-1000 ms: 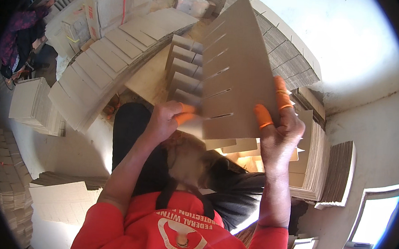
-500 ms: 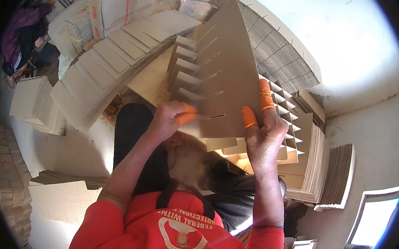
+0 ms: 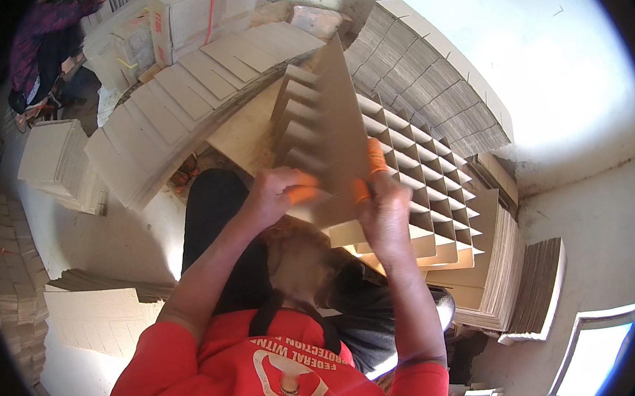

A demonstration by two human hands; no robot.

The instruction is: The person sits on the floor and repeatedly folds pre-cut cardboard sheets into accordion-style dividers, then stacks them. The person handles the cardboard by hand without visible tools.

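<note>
A slotted cardboard divider strip [image 3: 340, 137] stands steeply tilted between my hands, its slots toward the left. My right hand [image 3: 387, 206] grips its right edge, blurred, with orange finger covers on the thumb and a finger. At the near left end of the strip, my left hand [image 3: 273, 195] is closed with covered fingertips pinching the cardboard. Upright cross pieces [image 3: 301, 112] stick out to the left of the strip. To the right spreads a grid of interlocked cardboard dividers [image 3: 422, 179], partly hidden by my right hand.
A long row of slotted cardboard pieces [image 3: 185, 93] lies left of the work board, with a strapped carton [image 3: 197, 17] beyond. Tall cardboard stacks stand at the far right [image 3: 422, 76] and right [image 3: 501, 262]. Another person [image 3: 44, 54] is at the far left.
My right hand has moved left, swinging the strip's right side up and leftward, so it appears narrower. More of the divider grid shows now. My left hand has barely moved.
</note>
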